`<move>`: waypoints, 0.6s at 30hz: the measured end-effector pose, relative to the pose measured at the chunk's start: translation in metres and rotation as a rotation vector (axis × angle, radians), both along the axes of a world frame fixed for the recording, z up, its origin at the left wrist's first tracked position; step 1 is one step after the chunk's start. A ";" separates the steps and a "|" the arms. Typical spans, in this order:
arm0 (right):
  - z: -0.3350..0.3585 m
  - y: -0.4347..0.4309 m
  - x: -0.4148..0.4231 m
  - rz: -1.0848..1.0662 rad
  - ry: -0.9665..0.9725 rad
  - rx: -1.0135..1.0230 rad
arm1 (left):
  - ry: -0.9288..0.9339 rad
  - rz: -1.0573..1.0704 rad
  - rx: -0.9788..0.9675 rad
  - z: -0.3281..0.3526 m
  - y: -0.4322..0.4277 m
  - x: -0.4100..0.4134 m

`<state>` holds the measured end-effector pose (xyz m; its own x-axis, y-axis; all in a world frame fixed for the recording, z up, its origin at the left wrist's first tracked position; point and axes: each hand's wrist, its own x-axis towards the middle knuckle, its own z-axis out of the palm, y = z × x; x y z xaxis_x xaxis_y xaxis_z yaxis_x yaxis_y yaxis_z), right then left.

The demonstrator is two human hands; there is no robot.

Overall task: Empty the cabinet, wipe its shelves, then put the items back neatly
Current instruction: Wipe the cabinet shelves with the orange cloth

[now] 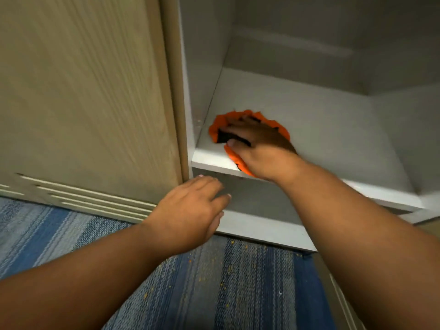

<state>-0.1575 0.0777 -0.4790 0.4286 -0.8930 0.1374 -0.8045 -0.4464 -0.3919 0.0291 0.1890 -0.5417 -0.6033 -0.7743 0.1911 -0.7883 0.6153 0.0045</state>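
An orange cloth (217, 128) with a black patch lies bunched at the front left corner of a white cabinet shelf (333, 129). My right hand (257, 146) presses flat on the cloth, fingers spread and thumb near the shelf's front edge. Part of the cloth hangs over that edge. My left hand (190, 210) hovers below the shelf edge, fingers relaxed and holding nothing, in front of the lower compartment (257, 198). No items stand on the shelf in view.
A light wood-grain door panel (83, 91) fills the left side, with a slatted strip (83, 198) at its base. A blue striped carpet (226, 282) with small crumbs covers the floor. The cabinet's white side wall (204, 67) borders the shelf.
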 end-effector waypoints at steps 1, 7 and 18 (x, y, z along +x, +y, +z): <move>-0.004 0.017 -0.003 0.051 -0.057 0.012 | -0.037 -0.009 0.017 -0.002 0.001 0.001; 0.036 0.050 -0.049 -0.266 -0.645 0.247 | -0.160 -0.039 0.103 -0.011 0.000 -0.003; 0.040 0.067 -0.093 -0.405 -0.684 0.246 | -0.188 -0.075 0.205 -0.027 -0.002 -0.032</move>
